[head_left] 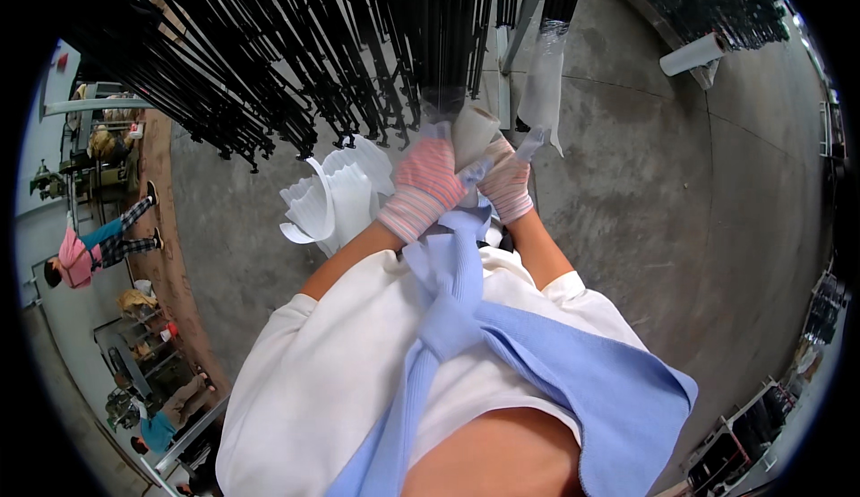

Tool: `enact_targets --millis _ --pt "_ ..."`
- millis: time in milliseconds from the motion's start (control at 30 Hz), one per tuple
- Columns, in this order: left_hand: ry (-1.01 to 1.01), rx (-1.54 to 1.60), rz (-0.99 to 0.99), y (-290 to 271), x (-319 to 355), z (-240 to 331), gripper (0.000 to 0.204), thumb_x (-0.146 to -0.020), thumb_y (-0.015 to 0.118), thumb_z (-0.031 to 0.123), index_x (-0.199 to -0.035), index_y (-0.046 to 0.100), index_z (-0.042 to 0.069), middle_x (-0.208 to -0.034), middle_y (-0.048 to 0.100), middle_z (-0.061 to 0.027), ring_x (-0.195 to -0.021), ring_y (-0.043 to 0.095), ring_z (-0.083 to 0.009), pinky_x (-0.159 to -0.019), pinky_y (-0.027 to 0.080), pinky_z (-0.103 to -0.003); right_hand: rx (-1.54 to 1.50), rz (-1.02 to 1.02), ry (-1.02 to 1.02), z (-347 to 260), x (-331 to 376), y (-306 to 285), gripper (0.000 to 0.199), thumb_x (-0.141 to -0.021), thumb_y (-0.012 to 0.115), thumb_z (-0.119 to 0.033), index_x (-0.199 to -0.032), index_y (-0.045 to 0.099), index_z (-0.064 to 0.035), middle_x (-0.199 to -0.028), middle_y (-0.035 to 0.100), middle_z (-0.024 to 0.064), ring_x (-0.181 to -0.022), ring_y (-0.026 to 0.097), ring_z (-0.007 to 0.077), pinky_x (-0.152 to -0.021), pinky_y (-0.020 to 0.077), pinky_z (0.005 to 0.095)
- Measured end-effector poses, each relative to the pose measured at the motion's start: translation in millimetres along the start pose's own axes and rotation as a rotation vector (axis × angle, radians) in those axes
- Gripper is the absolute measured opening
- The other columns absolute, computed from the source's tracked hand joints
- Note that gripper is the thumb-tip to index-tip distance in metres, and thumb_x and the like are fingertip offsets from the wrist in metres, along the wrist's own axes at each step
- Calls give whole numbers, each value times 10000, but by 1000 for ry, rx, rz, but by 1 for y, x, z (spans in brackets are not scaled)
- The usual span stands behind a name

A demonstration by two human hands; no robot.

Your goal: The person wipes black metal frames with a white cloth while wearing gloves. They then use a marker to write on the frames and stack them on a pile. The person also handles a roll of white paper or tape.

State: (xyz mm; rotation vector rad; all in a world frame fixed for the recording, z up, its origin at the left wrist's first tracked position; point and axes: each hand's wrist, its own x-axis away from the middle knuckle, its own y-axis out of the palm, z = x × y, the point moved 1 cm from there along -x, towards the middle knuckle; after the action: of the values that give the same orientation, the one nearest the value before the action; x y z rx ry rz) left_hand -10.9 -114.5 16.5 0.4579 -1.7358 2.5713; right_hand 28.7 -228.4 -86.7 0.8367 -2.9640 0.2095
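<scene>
Both my hands wear striped pink-and-white knit gloves with pale blue fingertips. At the lower end of a bundle of black rods [443, 49], my left hand [426, 176] is closed around the clear film there, its fingers partly hidden. Just right of it, my right hand [509, 179] grips a roll of clear plastic film [475, 131], which leans between the two hands. Clear film [442, 101] covers the bundle's end just above my left glove. A pale blue garment [452, 318] is knotted over my white top.
Many more black rods [260, 58] hang at the upper left. A film-wrapped bundle [545, 76] hangs to the right beside a metal post [503, 76]. White curled sheeting [336, 192] lies at left. Another film roll [692, 54] is far right. Two people [76, 259] are near machines at left.
</scene>
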Motion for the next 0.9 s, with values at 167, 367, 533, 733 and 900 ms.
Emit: enact_targets --millis 167,367,533,733,900 --pt "278 -425 -128 -7 6 -5 533 -760 586 400 -1076 497 -20 -955 575 -155 -849 581 -255 -750 474 -333 -843 99 149 -46 3 10 368 -782 597 -289 -1044 505 -47 -926 553 32 -837 509 124 -775 406 285" --pt "114 1382 90 -1 -62 -65 249 -815 592 186 -1022 573 47 -889 598 21 -779 553 -64 -701 463 -200 -973 109 146 -43 2 9 391 -745 640 -251 -1044 510 -36 -933 561 48 -847 519 130 -749 426 291" --pt "161 1267 -161 9 -61 -66 233 -814 606 211 -995 595 66 -876 590 46 -704 504 -16 -617 411 -164 -778 361 194 -64 11 6 502 -695 701 -172 -1116 478 -11 -932 575 51 -828 544 133 -748 443 275" --pt "147 1159 -150 13 -63 -76 217 -796 621 229 -926 625 55 -768 577 64 -660 466 -12 -574 385 -176 -362 548 131 -62 8 -18 420 -674 717 -140 -1010 495 -20 -847 573 51 -727 560 138 -670 470 246" --pt "200 1282 -266 10 -66 -74 191 -791 613 192 -878 629 22 -734 579 46 -657 466 -34 -600 406 -196 -839 65 367 28 -67 -7 92 -784 573 -129 -775 549 -41 -721 581 62 -644 551 136 -569 462 280"
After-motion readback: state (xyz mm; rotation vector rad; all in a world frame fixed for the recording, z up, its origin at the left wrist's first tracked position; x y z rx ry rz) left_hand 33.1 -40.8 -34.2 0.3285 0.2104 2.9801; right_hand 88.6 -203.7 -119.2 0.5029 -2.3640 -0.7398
